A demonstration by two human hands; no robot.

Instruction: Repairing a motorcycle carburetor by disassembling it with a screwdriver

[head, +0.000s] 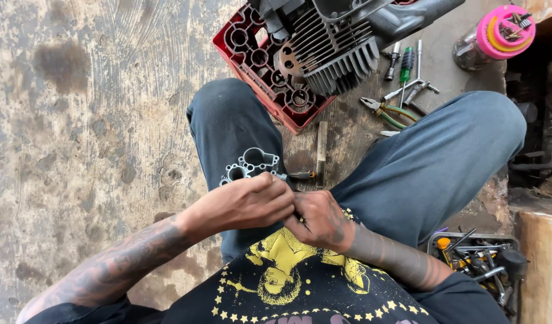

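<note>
The left hand (pixel 246 204) has its fingers curled closed over the lower edge of a flat metal gasket plate (pixel 250 165), a pale grey piece pierced with round holes that rests on the left knee. The right hand (pixel 317 219) sits just at 4 o'clock from the left one, touching it, with its fingers closed around a thin dark tool (pixel 301 223); only a short tip shows, so what kind of tool it is cannot be told. Both hands meet over the lap, above a black shirt (pixel 300 282) with a yellow print. Both forearms are tattooed.

Outward from the hands, the legs wear dark blue jeans (pixel 420 174), knees spread toward 11 and 2 o'clock. Between the knees, at 12 o'clock from the hands, a wire brush (pixel 321 153) lies on the stained concrete floor (pixel 78 120). Farther at 12 o'clock a finned grey engine cylinder (pixel 330 57) rests on a red plastic crate (pixel 264 72). At 1 o'clock lie pliers (pixel 387 111) with green handles, a green screwdriver (pixel 406 63) and a metal T-wrench (pixel 415 87). At the far 2 o'clock corner stands a clear jar (pixel 495 36) with a pink lid. At 4 o'clock, beside the right elbow, a tray (pixel 477 258) holds mixed hand tools.
</note>
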